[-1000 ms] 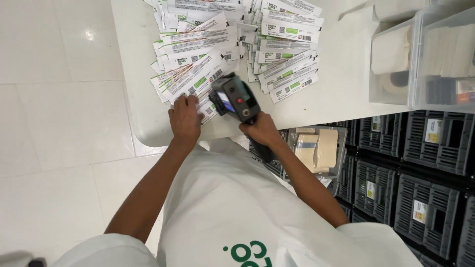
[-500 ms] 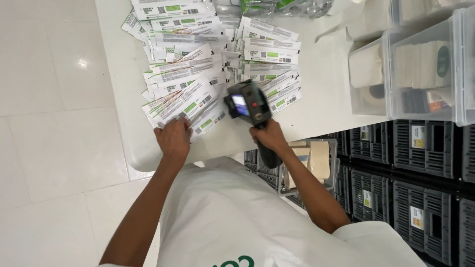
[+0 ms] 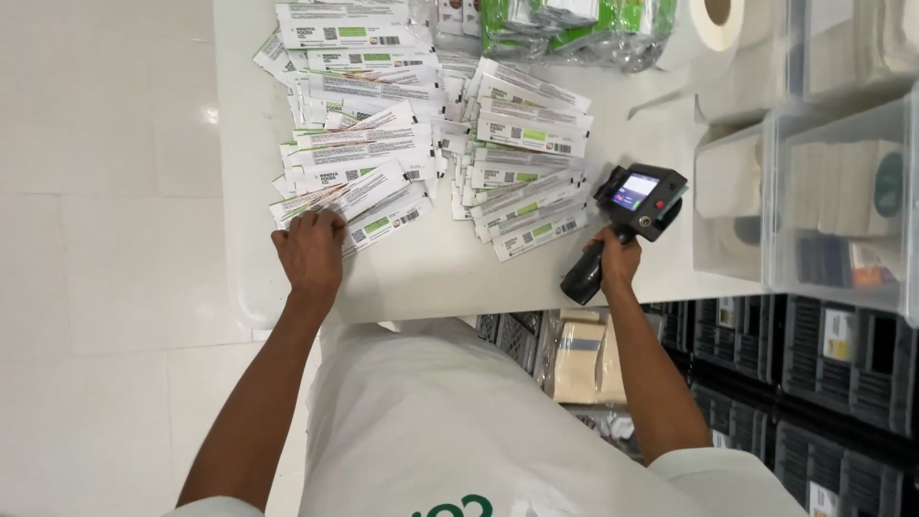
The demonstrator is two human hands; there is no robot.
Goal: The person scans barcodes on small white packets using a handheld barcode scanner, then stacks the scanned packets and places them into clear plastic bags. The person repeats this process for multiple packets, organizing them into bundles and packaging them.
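Gripping a handheld scanner [image 3: 636, 205] past the packets' edge, right hand [image 3: 617, 265]; left hand [image 3: 310, 251] flat, unclenched, on white packets [image 3: 356, 196].

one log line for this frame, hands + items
left hand: flat on packets | right hand: grips handheld printer, beside packets, screen up | table: white | bins: right

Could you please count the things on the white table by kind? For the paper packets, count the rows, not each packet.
Rows of white packets with green marks: 2
Handheld devices with a screen, in the right hand: 1
Clear bags of green packets: 1
Paper rolls: 1
Total: 5
The left hand rests on the left row.
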